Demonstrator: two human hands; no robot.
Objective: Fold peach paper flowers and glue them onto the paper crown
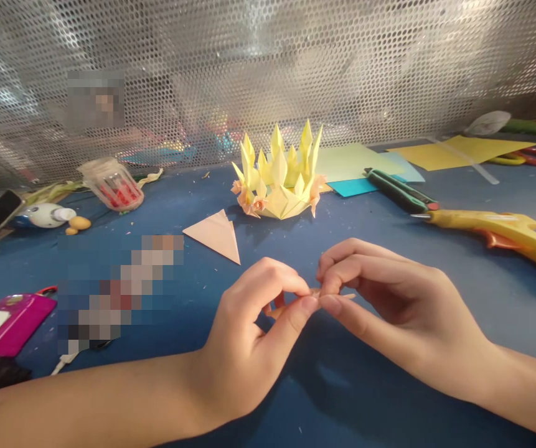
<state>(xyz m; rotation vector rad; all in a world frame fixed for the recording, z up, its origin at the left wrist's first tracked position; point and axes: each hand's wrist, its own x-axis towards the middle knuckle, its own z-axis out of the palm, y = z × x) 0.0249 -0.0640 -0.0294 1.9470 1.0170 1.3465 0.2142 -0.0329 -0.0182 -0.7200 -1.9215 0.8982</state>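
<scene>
One small folded peach piece (315,292) sits above the desk (178,186), pinched from its left by the left hand (253,336) and from its right by the right hand (408,311), thumbs against fingertips, presumably because it is too slight for a fuller grip. One yellow paper crown (279,193) stands upright beyond, probably to keep it clear of the fingers; at least two peach flowers (259,204) edge it. One pale paper triangle (214,235) lies nearer the left; one glue gun (487,227) and one green cutter (401,190) lie right, likely for easy reach; one jar (113,186) stands left.
</scene>
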